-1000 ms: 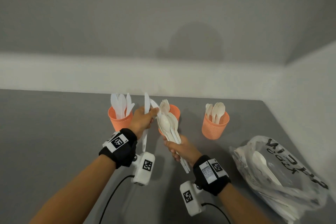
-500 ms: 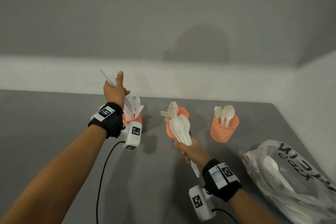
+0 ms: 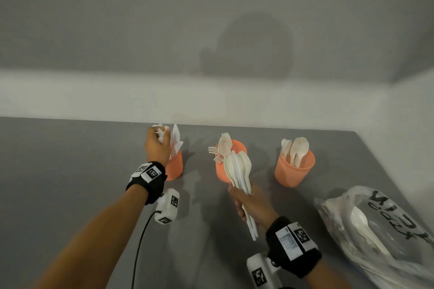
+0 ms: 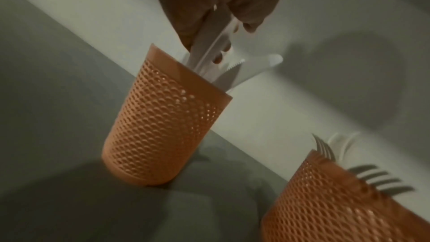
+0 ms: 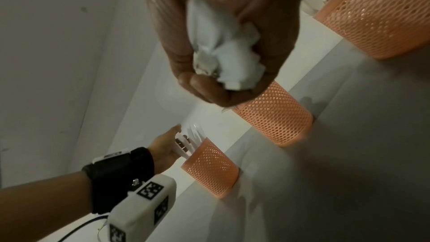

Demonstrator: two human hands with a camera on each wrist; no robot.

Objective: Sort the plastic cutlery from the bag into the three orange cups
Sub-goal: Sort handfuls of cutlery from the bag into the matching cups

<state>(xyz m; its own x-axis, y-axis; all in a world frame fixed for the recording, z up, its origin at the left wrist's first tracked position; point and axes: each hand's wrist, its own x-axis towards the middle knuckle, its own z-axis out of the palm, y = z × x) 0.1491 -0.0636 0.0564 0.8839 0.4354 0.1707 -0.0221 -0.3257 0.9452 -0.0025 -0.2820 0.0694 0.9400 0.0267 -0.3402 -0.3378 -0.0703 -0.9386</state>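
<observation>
Three orange mesh cups stand in a row on the grey table. The left cup (image 3: pixel 175 166) (image 4: pixel 163 117) holds white knives, the middle cup (image 3: pixel 220 171) (image 4: pixel 337 200) forks, the right cup (image 3: pixel 293 171) spoons. My left hand (image 3: pixel 162 136) (image 4: pixel 221 25) is over the left cup and pinches a white knife (image 4: pixel 214 52) whose lower end is inside it. My right hand (image 3: pixel 242 197) (image 5: pixel 221 80) grips a bundle of mixed white cutlery (image 3: pixel 237 169) by the handles, upright in front of the middle cup.
A clear plastic bag (image 3: pixel 375 230) with black lettering lies at the right, with white cutlery inside. A white wall runs behind the cups and along the right side. A black cable (image 3: pixel 138 246) trails from my left wrist over the table.
My left hand, raised high with the knife half a second ago, has come down onto the left cup. My right hand has kept the bundle near the middle cup.
</observation>
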